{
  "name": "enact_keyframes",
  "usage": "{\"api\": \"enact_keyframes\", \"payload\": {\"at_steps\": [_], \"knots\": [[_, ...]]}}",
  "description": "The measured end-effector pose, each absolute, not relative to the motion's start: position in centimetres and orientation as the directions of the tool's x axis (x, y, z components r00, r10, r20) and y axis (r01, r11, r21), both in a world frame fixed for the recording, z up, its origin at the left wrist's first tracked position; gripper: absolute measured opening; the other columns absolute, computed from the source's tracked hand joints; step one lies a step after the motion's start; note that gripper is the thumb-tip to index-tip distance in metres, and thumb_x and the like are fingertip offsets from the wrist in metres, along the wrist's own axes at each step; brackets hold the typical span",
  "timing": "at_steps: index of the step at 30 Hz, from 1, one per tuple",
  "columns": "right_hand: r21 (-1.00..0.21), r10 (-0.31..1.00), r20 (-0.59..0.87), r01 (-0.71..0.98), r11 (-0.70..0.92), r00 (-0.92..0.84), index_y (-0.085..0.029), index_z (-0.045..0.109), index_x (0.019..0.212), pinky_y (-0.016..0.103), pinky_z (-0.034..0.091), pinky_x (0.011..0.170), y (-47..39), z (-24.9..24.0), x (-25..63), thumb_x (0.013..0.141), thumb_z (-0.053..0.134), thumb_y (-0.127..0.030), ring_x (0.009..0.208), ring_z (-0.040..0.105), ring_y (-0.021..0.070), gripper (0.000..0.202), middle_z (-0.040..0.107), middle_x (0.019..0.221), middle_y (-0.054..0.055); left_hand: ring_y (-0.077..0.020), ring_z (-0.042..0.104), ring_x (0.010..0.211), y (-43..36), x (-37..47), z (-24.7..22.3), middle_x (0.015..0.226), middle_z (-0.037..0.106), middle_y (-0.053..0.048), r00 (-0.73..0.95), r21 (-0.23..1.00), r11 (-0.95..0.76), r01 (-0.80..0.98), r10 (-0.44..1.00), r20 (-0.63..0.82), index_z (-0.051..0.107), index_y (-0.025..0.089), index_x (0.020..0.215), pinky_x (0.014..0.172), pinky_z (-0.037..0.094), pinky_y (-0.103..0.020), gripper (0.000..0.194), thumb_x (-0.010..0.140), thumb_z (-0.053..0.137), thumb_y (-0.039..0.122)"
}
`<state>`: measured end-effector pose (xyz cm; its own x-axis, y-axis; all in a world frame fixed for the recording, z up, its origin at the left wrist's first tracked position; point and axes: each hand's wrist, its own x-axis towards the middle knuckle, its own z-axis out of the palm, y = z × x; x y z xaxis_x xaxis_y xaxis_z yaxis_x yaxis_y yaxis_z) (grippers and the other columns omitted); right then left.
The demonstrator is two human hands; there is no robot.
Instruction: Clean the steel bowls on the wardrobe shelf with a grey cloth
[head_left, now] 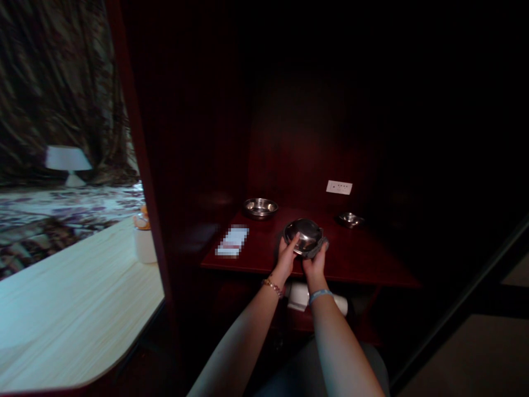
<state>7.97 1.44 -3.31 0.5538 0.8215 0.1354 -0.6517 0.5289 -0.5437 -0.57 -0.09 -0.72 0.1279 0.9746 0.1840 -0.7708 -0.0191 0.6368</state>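
Observation:
A shiny metal bowl (305,232) is held over the dark red shelf (351,259), tilted so that its rounded side faces me. My left hand (288,252) grips its left rim, thumb lying along the metal. On the right side, my right hand (316,260) presses a grey cloth (320,248) against the bowl. Part of the cloth is hidden by the fingers. Behind and to the left, a wider metal bowl (260,208) rests on the shelf. A smaller metal bowl (350,220) sits at the back right.
A blurred white paper or packet (232,241) lies at the shelf's left. White objects (298,296) are below the shelf. A white socket plate (339,187) is on the back wall. Past the left panel are a pale wooden table (82,309), a white container (145,245) and a lamp (68,159).

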Motion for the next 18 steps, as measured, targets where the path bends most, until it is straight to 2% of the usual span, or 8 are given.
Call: {"api": "enact_keyframes", "payload": {"at_steps": [7, 18], "knots": [[-0.572, 0.817, 0.179, -0.618, 0.54, 0.548, -0.023, 0.065, 0.111, 0.042, 0.044, 0.111, 1.38, -3.38, 7.91, 0.093, 0.04, -0.057, 0.107, 0.069, 0.0162, 0.046, 0.075, 0.114, 0.004, -0.0264, 0.066, 0.112, -0.13, -0.61, -0.71, 0.126, 0.068, -0.014, 0.141, 0.656, -0.013, -0.755, 0.973, 0.181, 0.065, 0.018, 0.12, 0.099, 0.051, -0.04, 0.057, 0.068, 0.086, 0.031], [-0.551, 0.853, 0.155, -0.673, 0.493, 0.498, -0.022, 0.066, 0.112, 0.039, 0.043, 0.111, 1.04, -2.74, 7.46, 0.096, 0.037, -0.054, 0.11, 0.068, 0.0149, 0.046, 0.074, 0.114, 0.004, -0.0255, 0.065, 0.116, -0.35, -0.73, -0.41, 0.126, 0.068, -0.013, 0.088, 0.575, -0.045, -0.817, 0.975, 0.202, 0.067, 0.018, 0.12, 0.104, 0.048, -0.039, 0.051, 0.075, 0.082, 0.036]]}}
